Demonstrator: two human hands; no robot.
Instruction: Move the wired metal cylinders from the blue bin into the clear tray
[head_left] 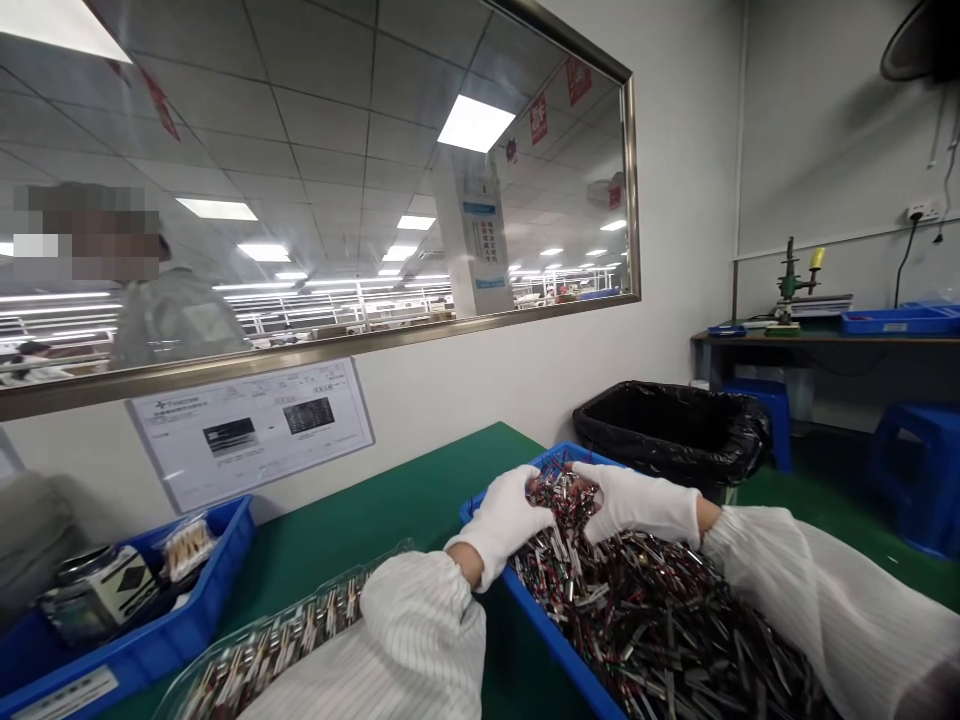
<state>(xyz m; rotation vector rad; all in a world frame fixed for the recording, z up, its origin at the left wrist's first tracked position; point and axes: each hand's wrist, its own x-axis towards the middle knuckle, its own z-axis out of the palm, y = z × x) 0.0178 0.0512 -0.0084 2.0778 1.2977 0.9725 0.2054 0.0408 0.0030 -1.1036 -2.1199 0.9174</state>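
My left hand (510, 520) and my right hand (626, 497), both in white gloves, reach into the far end of a blue bin (550, 640). A heap of small wired parts (637, 610) fills it: slim metallic and dark pieces with red and black wires. Between them the hands cup a bunch of these parts (566, 505), the fingers curled in from either side. Some fingertips are hidden in the heap. Under my left forearm lies a clear plastic tray (281, 650) with rows of similar slim wired pieces.
On the left a blue bin (217, 590) holds a dark labelled jar (101, 590) and a bag of cotton swabs (187, 548). A black-lined waste bin (675, 430) stands beyond the green table (360, 500). A person (169, 310) is behind the window.
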